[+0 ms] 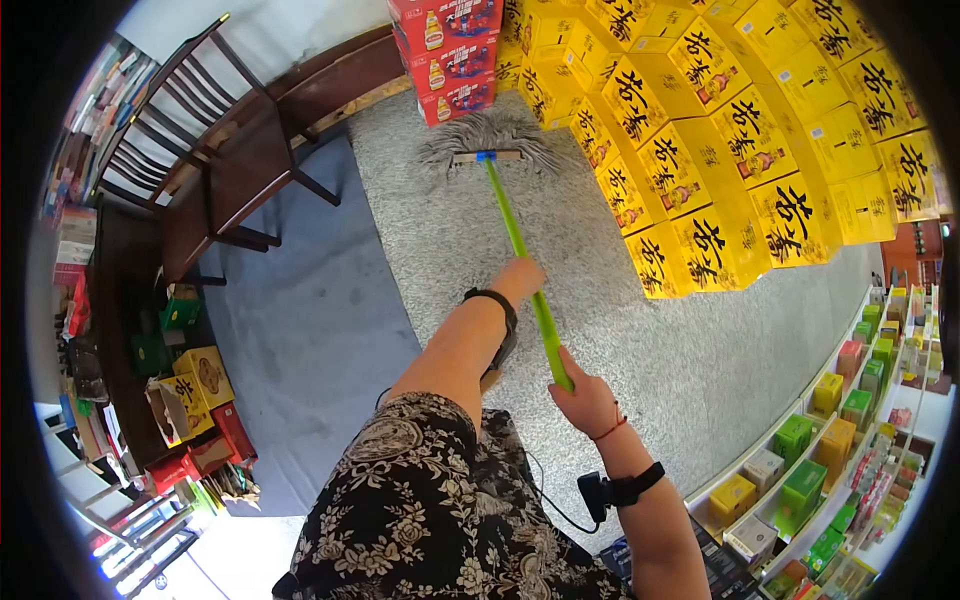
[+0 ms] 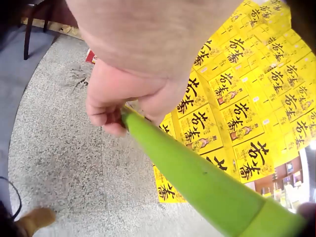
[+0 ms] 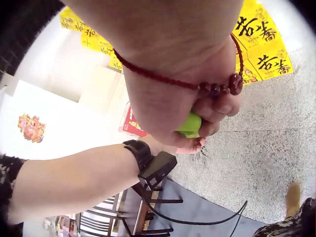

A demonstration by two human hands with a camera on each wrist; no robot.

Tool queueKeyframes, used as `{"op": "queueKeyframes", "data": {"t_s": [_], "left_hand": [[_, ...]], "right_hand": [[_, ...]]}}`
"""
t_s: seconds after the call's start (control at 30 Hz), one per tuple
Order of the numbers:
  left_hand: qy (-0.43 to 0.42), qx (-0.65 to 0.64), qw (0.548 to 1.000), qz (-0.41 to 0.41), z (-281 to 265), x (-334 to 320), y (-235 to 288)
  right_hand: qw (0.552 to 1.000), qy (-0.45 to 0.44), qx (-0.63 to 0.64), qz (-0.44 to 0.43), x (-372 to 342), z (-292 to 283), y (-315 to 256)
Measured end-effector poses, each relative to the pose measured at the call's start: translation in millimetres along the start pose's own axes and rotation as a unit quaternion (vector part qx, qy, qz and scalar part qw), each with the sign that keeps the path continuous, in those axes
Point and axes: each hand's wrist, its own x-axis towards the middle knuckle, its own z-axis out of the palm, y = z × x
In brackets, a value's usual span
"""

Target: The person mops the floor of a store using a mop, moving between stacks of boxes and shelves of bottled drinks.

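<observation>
A mop with a grey string head [image 1: 540, 150] and a long green handle [image 1: 511, 222] stretches away from the person across the speckled floor. Its head lies flat by the foot of the red boxes, strands fanned to both sides of a blue clamp [image 1: 487, 156]. The left hand [image 1: 518, 280] grips the handle partway down; in the left wrist view its fingers [image 2: 111, 116] curl round the green pole. Around the top end of the handle the right hand [image 1: 588, 405] is wrapped, and the green tip [image 3: 190, 126] shows between its fingers in the right wrist view.
Stacked yellow boxes [image 1: 705, 240] line the right side, beside red boxes [image 1: 445, 60] at the back. A dark wooden chair [image 1: 230, 185] stands on a blue-grey mat [image 1: 310, 300] at the left. Shelves of small packages [image 1: 800, 480] run along the lower right.
</observation>
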Motion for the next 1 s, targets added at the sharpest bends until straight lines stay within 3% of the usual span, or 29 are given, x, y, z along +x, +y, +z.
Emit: {"op": "queueKeyframes", "data": {"t_s": [0.13,0.2,0.43,0.5,0.63,0.7,0.8,1.0], "left_hand": [[0.006,-0.017,0.998,0.061,35,-19,-31],[-0.095,-0.051,0.994,0.027,52,-41,-41],[-0.093,-0.188,0.978,-0.003,149,-161,-94],[-0.149,-0.191,0.968,-0.063,149,-216,-95],[-0.184,-0.247,0.951,-0.035,173,-290,-112],[-0.279,-0.242,0.924,-0.098,165,-322,-105],[-0.326,-0.295,0.893,-0.103,198,-330,-124],[-0.287,-0.306,0.902,-0.106,196,-322,-134]], "right_hand": [[0.999,-0.031,-0.009,0.02,-42,12,2],[0.999,-0.041,-0.016,0.003,-73,18,9],[0.996,-0.083,-0.02,0.017,-212,52,21],[0.995,-0.099,-0.02,0.021,-252,61,21],[0.993,-0.112,-0.022,0.031,-325,75,23],[0.992,-0.11,-0.025,0.049,-352,77,20],[0.991,-0.116,-0.021,0.066,-377,76,13],[0.994,-0.091,-0.024,0.05,-365,79,5]]}}
